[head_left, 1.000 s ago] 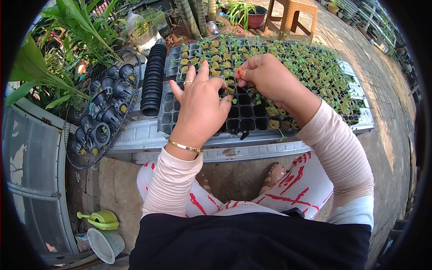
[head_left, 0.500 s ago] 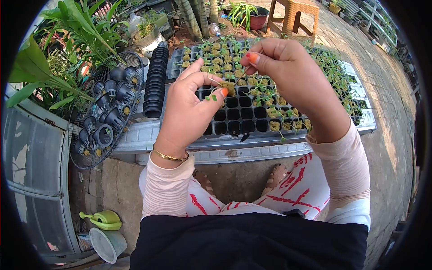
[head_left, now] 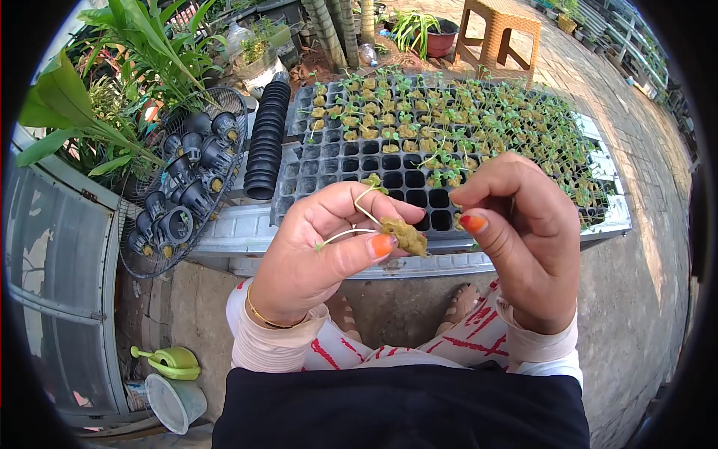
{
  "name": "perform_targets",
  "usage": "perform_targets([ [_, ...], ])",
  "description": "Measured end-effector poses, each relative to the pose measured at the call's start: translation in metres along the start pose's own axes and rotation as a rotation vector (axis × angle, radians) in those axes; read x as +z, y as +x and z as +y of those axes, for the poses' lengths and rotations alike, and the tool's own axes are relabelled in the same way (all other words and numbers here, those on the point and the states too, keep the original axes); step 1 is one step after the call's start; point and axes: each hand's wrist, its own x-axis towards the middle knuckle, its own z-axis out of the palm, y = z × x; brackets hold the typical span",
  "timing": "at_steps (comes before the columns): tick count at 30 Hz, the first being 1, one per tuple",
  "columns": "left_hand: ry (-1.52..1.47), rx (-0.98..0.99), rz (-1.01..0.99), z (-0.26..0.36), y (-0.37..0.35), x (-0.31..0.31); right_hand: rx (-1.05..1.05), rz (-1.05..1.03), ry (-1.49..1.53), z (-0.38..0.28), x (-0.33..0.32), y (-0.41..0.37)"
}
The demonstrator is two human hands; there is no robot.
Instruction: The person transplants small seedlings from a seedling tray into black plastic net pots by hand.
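My left hand (head_left: 318, 251) pinches a small seedling (head_left: 400, 233) by its yellowish sponge plug, thin pale stems curling up from it. My right hand (head_left: 520, 236) hovers just to the right of the plug, fingers curled, thumb tip close to it; it holds nothing that I can see. Both hands are raised toward me, in front of the near edge of a black seedling tray (head_left: 321, 168). The tray's near-left cells are vacant, while the far and right cells hold sponge plugs with green sprouts.
A stack of black net cups (head_left: 265, 142) lies left of the tray. A wire basket (head_left: 138, 254) holds more black cups. Leafy plants stand at the far left, a wicker stool (head_left: 497, 34) behind the tray, and a green watering can (head_left: 172, 363) and white pot below.
Both hands have drawn back from the tray toward me. My left hand now holds the seedling plug lifted out of the tray, and my right hand has come off it.
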Motion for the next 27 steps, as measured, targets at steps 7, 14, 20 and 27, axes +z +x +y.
perform_targets([
  [7,-0.197,-0.099,-0.02,-0.006,-0.007,0.001,-0.059,-0.143,-0.113,-0.003,0.016,-0.006],
  [14,-0.015,-0.061,0.0,-0.009,-0.008,-0.006,-0.084,-0.173,-0.217,-0.001,0.021,-0.006],
  [20,0.021,-0.035,0.092,-0.008,-0.012,-0.003,-0.103,-0.181,-0.246,0.002,0.026,-0.006],
  [27,0.118,-0.008,0.113,-0.012,-0.017,-0.004,-0.185,-0.19,-0.258,0.006,0.032,-0.006],
])
